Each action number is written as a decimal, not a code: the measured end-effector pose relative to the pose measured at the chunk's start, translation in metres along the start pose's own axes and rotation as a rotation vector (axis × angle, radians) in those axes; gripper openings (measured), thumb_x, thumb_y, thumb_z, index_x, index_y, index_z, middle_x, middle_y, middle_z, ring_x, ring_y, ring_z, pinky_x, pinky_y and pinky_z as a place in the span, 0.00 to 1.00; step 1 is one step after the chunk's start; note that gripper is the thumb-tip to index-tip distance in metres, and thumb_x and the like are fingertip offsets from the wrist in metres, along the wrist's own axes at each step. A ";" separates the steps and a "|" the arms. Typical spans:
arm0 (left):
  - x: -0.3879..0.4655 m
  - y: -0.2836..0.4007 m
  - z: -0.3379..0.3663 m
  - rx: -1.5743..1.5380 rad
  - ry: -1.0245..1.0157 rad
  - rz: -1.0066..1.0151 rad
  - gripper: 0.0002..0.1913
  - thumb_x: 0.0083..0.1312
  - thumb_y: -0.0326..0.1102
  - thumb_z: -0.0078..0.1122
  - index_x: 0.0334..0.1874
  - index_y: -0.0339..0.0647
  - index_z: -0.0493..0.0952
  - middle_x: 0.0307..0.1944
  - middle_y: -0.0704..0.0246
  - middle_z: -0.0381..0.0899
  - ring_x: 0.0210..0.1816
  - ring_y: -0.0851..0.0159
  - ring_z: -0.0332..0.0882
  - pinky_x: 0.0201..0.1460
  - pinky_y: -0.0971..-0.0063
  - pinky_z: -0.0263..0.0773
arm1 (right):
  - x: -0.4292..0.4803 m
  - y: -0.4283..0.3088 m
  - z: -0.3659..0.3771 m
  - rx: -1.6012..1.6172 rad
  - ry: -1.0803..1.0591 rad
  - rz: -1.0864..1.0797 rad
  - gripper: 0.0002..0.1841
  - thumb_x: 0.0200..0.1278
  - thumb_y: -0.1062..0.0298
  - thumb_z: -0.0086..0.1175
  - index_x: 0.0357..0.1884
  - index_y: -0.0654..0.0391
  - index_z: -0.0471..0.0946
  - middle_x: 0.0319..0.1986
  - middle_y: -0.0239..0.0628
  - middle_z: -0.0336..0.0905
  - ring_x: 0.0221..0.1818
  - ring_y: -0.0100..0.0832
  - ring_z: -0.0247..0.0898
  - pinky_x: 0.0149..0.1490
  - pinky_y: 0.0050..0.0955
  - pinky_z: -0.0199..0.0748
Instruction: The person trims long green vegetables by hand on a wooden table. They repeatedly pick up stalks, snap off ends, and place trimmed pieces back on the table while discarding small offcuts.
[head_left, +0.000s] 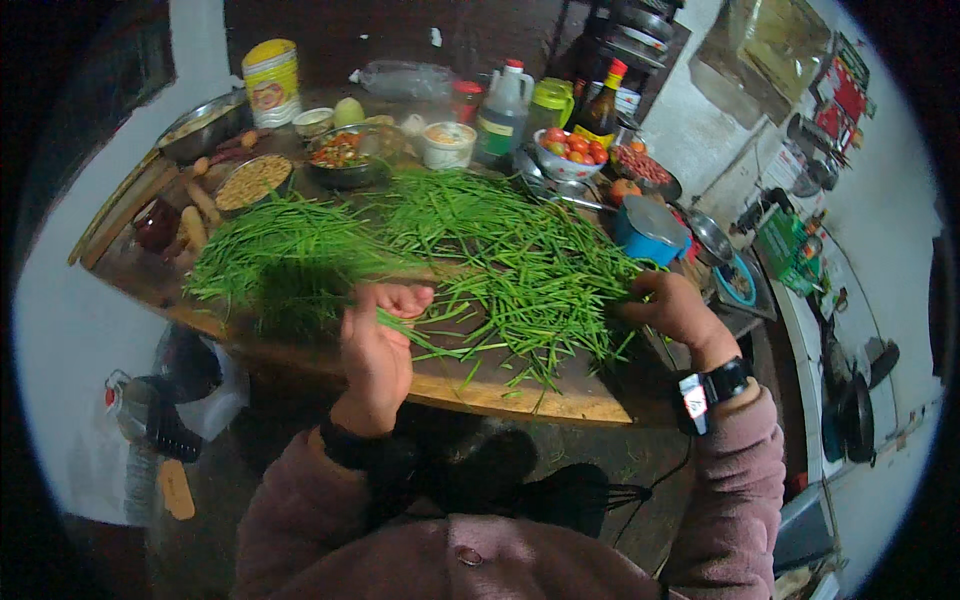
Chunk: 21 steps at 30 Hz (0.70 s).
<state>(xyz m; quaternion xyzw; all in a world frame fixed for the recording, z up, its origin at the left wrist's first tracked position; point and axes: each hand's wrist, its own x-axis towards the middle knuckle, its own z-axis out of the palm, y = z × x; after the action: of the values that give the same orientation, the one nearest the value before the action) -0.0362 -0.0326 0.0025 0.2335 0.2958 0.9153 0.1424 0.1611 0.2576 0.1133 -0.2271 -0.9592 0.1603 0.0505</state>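
Long green stalks that look like garlic chives lie on a wooden table in two heaps, a leafy one (292, 232) at the left and a wider pile (525, 277) at the middle and right. My left hand (381, 341) is at the front between them, palm turned right. A few stalks pass between its curled fingers and palm; leaves beside it are blurred. At the right end of the wide pile is my right hand (679, 311), thumb and fingers drawn together against the stalks. What lies between its fingertips is hidden. Both wrists wear black bands.
Behind the stalks stand a bowl of peanuts (255, 181), a bowl of chopped vegetables (341, 154), a white tub (448, 146), bottles and a bowl of tomatoes (571, 166). A blue lidded container (651, 231) sits near my right hand. The table's front edge (517, 399) faces me.
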 end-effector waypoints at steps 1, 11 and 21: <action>-0.001 -0.001 0.000 -0.005 0.012 0.002 0.17 0.78 0.45 0.41 0.32 0.42 0.67 0.32 0.64 0.74 0.44 0.56 0.76 0.58 0.57 0.70 | -0.001 -0.002 -0.007 0.054 0.028 0.028 0.15 0.54 0.63 0.67 0.37 0.63 0.81 0.30 0.43 0.81 0.35 0.34 0.77 0.41 0.34 0.74; -0.009 -0.004 0.035 0.118 -0.056 0.016 0.17 0.80 0.46 0.37 0.35 0.42 0.66 0.32 0.65 0.73 0.42 0.60 0.75 0.54 0.60 0.70 | 0.010 -0.034 -0.044 0.907 0.298 -0.317 0.05 0.69 0.67 0.58 0.43 0.54 0.77 0.36 0.25 0.82 0.34 0.16 0.72 0.36 0.15 0.65; 0.002 -0.020 0.100 -0.088 -0.125 -0.268 0.17 0.80 0.47 0.39 0.34 0.45 0.62 0.28 0.71 0.62 0.29 0.68 0.63 0.34 0.71 0.65 | 0.046 -0.021 0.006 0.873 0.086 -0.160 0.05 0.67 0.69 0.60 0.40 0.59 0.79 0.32 0.28 0.83 0.33 0.18 0.74 0.39 0.18 0.69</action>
<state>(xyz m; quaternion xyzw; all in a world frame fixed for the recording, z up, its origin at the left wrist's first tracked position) 0.0162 0.0315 0.0628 0.2421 0.2747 0.8836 0.2917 0.1105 0.2585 0.1157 -0.1161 -0.8134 0.5362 0.1935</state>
